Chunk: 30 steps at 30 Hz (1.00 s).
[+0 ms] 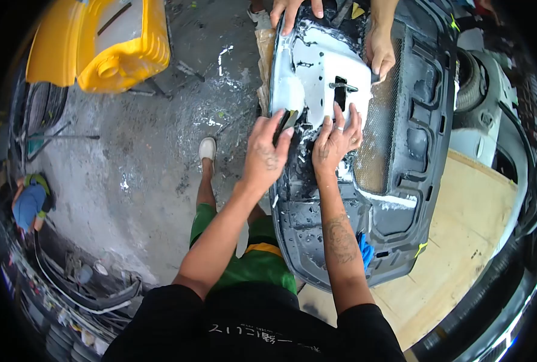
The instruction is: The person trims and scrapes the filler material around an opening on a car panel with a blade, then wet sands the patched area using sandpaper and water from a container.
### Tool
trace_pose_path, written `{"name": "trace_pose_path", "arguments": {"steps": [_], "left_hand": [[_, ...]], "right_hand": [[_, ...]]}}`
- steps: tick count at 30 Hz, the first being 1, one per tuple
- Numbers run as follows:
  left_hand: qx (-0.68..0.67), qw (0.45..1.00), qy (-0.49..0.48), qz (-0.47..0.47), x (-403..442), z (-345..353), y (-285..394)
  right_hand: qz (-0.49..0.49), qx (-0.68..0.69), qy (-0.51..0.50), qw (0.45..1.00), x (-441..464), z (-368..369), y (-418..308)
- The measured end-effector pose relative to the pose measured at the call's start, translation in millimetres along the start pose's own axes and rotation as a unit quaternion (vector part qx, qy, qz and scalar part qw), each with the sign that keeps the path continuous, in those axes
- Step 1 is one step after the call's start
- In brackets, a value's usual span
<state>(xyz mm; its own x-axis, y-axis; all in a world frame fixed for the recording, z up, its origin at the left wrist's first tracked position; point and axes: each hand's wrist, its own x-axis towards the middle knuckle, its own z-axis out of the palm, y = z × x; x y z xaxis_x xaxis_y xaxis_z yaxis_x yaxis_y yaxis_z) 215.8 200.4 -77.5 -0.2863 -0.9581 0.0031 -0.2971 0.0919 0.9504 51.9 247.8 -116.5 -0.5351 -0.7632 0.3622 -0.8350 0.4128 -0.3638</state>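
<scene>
A large black car panel (332,211) lies before me, part of it covered by a white sheet-like section (316,66) with holes and a dark slot. My left hand (266,151) is at the panel's left edge, its thumb and fingers closed around a small dark block with a yellowish edge (289,122). What kind of tool it is, I cannot make out. On the white section, just below the slot, my right hand (338,140) lies with fingers spread and a ring on one finger; it holds nothing. Black smears and white flecks surround both hands.
Opposite me, another person's two hands (380,53) touch the panel's far end. A blue glove-like item (365,250) lies on the panel. Plywood (461,223) is at right, a yellow plastic part (123,54) upper left, and a crouching person (30,205) far left.
</scene>
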Motion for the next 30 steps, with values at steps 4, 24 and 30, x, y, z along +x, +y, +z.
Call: {"name": "trace_pose_path", "arguments": {"steps": [4, 24, 30], "left_hand": [[0.041, 0.997, 0.062, -0.003, -4, 37, 15], [0.108, 0.992, 0.067, -0.009, 8, 63, 36], [0.106, 0.99, 0.084, -0.024, -3, 77, 48]], "right_hand": [[-0.004, -0.007, -0.003, 1.0, -3, 2, 3], [-0.004, 0.03, -0.019, 0.999, -1, 6, 4], [-0.001, 0.048, -0.026, 0.999, -1, 10, 10]]}}
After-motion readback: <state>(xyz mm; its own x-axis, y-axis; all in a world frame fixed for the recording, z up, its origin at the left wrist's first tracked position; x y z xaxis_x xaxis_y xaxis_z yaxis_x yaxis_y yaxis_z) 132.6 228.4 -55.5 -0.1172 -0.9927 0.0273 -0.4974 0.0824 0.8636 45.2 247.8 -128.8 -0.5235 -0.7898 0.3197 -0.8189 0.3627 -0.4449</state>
